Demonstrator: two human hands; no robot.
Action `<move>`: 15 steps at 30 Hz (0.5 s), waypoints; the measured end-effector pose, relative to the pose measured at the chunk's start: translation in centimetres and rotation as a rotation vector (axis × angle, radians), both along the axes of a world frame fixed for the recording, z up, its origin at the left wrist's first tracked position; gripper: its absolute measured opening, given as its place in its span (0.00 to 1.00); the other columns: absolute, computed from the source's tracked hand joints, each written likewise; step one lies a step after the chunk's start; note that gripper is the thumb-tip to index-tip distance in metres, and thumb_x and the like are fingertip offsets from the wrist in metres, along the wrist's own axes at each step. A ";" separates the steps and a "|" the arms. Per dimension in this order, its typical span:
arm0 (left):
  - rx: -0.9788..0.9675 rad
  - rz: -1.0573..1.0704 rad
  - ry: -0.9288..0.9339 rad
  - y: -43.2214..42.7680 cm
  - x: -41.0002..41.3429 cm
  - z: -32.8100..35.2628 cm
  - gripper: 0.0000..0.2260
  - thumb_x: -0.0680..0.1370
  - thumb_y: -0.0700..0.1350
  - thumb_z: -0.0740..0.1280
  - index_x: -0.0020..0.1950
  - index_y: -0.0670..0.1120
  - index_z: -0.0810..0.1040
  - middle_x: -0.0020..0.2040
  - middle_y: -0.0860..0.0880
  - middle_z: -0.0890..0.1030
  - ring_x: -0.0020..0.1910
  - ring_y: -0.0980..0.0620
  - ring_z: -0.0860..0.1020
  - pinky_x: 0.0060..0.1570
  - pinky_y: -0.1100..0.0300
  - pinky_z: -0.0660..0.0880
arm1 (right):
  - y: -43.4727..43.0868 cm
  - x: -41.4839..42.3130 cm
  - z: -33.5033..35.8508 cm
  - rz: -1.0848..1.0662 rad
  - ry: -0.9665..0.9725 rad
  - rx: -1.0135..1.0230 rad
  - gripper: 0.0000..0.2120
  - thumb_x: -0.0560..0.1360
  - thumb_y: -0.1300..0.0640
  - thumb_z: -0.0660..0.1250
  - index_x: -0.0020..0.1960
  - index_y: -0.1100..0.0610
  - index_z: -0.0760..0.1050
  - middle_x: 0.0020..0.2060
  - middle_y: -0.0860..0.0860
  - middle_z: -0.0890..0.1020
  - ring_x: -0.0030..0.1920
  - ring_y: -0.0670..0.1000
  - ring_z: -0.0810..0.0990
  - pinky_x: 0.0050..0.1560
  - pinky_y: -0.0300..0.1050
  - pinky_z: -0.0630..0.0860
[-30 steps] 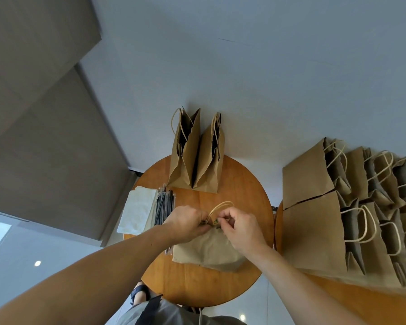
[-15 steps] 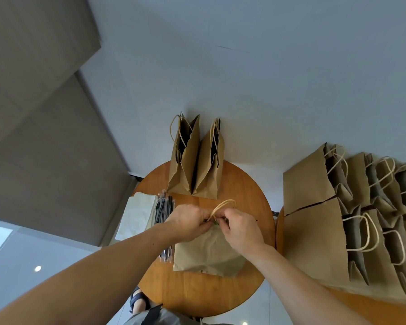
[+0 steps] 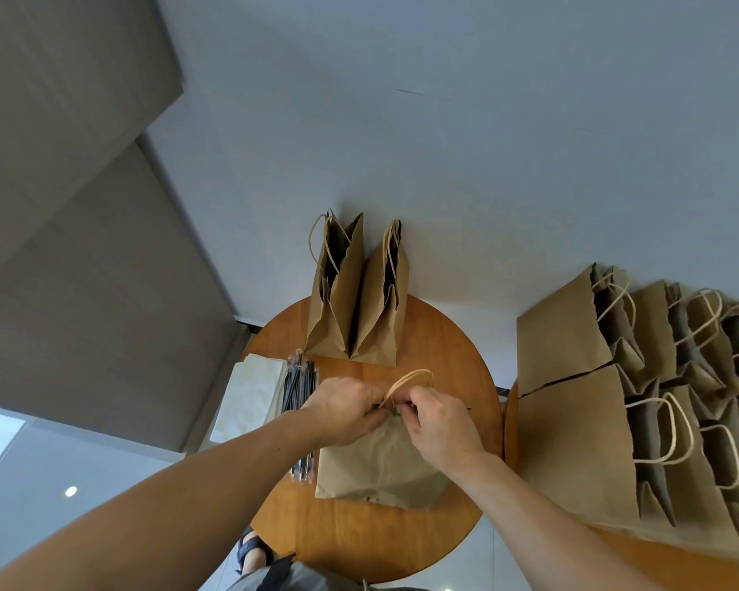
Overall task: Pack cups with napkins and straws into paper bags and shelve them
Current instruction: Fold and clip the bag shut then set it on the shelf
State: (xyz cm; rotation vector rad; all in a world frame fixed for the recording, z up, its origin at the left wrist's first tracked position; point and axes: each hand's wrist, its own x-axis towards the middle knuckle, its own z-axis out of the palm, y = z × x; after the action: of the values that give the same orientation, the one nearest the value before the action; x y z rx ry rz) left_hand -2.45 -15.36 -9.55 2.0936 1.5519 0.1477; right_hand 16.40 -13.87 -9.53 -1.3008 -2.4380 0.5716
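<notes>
Moved since earlier: very little. Both hands stay bunched at the mouth of the paper bag (image 3: 376,467), and the left hand (image 3: 346,409) has edged a touch closer to the right hand (image 3: 440,424).
Task's thing: the paper bag lies on its side on the round tabletop (image 3: 444,343), mouth pointing away from the person, with its twine handles (image 3: 410,379) looped up beyond the knuckles.
Hands: both are curled and pinch the bag's top edge at the handles. A small dark-green bit shows between the fingertips, but I cannot tell what it is.
Cups: none in sight. A rounded swell low in the bag hints at something inside, though that is only a guess.
Step in hand: most likely closing or squaring the mouth. It would go best with both edges pinched level, the handles drawn together and any fold creased flat, without crushing what may be inside.
Left of the bag: straws (image 3: 299,386) lie in a bundle touching its side, with a napkin stack (image 3: 252,394) just beyond them.
Beyond the bag: two standing bags (image 3: 355,300) lean together, mouths open.
Right of the bag: a dense row of bags (image 3: 572,420) sits on a second tabletop (image 3: 640,563), well apart.
In the way: the straws crowd the bag's left side and could be swept off when it is lifted. No shelf is in view.
</notes>
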 end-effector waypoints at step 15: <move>0.014 0.102 0.051 -0.4 1.1 -0.1 0.12 0.81 0.54 0.62 0.46 0.48 0.79 0.41 0.50 0.82 0.40 0.49 0.79 0.42 0.54 0.76 | 0.3 -0.4 1.0 -0.042 -0.293 -0.167 0.09 0.79 0.50 0.64 0.52 0.53 0.80 0.44 0.50 0.84 0.44 0.52 0.82 0.44 0.48 0.79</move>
State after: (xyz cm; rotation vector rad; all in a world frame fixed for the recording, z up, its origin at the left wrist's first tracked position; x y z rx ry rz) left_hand -1.39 -15.77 -9.69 2.0441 1.6933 0.1432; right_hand 16.03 -13.57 -8.58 -1.5995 -2.6337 0.6241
